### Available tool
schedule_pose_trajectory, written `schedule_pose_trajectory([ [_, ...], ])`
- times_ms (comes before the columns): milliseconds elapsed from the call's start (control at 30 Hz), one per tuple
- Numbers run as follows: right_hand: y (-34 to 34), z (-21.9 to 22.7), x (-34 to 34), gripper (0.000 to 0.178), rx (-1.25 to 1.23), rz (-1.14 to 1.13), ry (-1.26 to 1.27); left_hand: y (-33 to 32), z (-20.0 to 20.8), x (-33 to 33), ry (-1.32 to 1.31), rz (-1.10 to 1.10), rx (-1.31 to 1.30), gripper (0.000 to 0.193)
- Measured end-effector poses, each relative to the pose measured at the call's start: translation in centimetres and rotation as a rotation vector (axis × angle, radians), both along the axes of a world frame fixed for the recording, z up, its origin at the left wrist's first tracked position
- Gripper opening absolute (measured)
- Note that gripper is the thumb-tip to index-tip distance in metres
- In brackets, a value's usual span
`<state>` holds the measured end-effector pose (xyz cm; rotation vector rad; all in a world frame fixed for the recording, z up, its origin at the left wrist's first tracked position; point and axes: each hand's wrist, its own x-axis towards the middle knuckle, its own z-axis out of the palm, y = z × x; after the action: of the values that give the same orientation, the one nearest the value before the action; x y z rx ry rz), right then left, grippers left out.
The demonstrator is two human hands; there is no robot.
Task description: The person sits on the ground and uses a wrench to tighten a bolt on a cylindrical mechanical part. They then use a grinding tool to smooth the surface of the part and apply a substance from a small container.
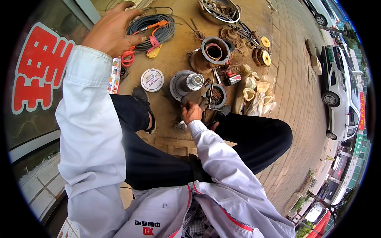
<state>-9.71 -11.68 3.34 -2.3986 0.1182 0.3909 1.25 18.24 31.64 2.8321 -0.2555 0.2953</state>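
My left hand is raised at the upper left, thumb and fingers spread with nothing in them. It is nearest to a coil of dark cable and an orange-handled tool lying on it. Low in front of me, my right hand is closed on a dark brown piece, whose kind I cannot make out. That piece is against the near side of a round grey metal motor part with a shiny raised hub. Right of it stands a grey ring-shaped housing with copper-coloured windings inside.
A round white lid lies left of the motor part. Beyond are a hollow motor housing, a metal basin of tools and wire spools. A red-and-black battery tool and crumpled pale bags sit at right.
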Motion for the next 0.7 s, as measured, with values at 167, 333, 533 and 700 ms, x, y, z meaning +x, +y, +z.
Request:
schedule_pose_trajectory([
  [167, 4.9, -3.2, -5.0, 0.021, -0.075, 0.546, 0.261, 1.0, -0.5, 0.4, 0.036, 0.001, 0.056, 0.066],
  [333, 3.8, 0.6, -3.4, 0.034, -0.016, 0.531, 0.302, 1.8, -1.0, -0.3, 0.124, 0.050, 0.043, 0.069],
  [533, -2.8, -2.6, -1.5, 0.043, 0.053, 0.308, 0.348, 1.3, -0.9, -1.0, 0.176, 0.018, 0.016, 0.070],
  [700, -0.7, 1.0, 0.4, 0.039, 0.485, 0.177, 0.163, -1.4, -3.2, -2.3, 0.198, 0.011, -0.029, 0.069],
])
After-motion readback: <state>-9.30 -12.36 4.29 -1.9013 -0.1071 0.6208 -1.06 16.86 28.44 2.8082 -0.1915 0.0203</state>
